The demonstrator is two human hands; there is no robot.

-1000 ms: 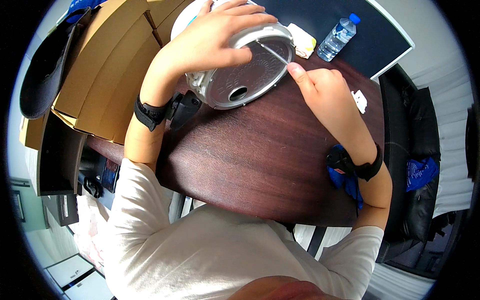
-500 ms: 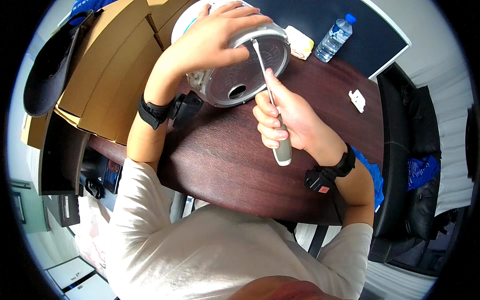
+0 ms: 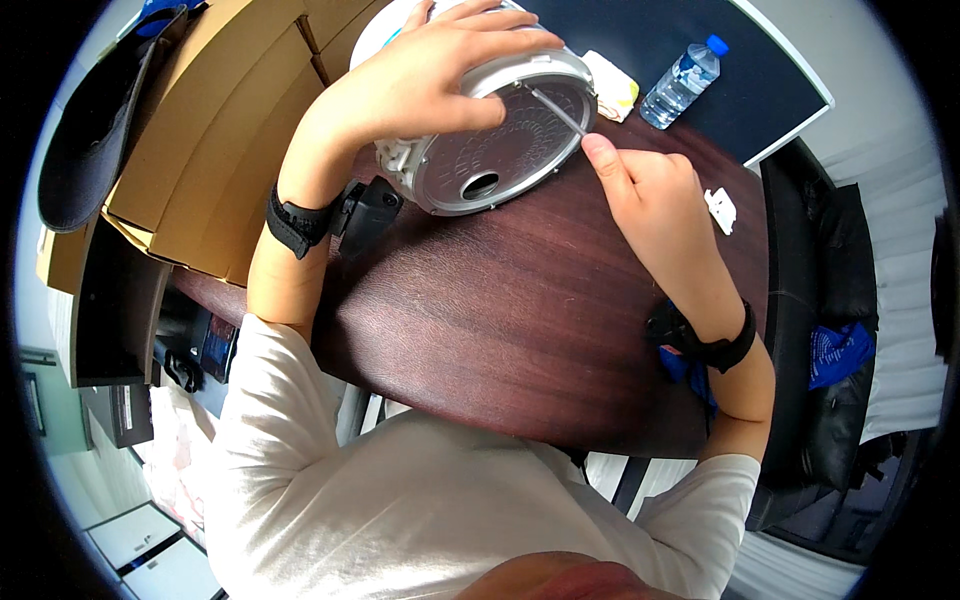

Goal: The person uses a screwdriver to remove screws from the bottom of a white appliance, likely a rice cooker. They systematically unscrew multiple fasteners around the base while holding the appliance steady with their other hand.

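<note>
While the left hand [image 3: 430, 78] clasps a white appliance [image 3: 462, 158], the right hand [image 3: 650, 190] grips a screwdriver [image 3: 556, 109] at its still-fitted base [image 3: 535, 140].

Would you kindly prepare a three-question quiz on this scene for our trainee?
1. Which hand holds the metal-shafted tool?
2. True or false: the clear bottle has a blue cap.
3. The left hand is on: A) the clear bottle; B) the round device; C) the brown tabletop.

Key:
1. The right hand.
2. True.
3. B.
</note>
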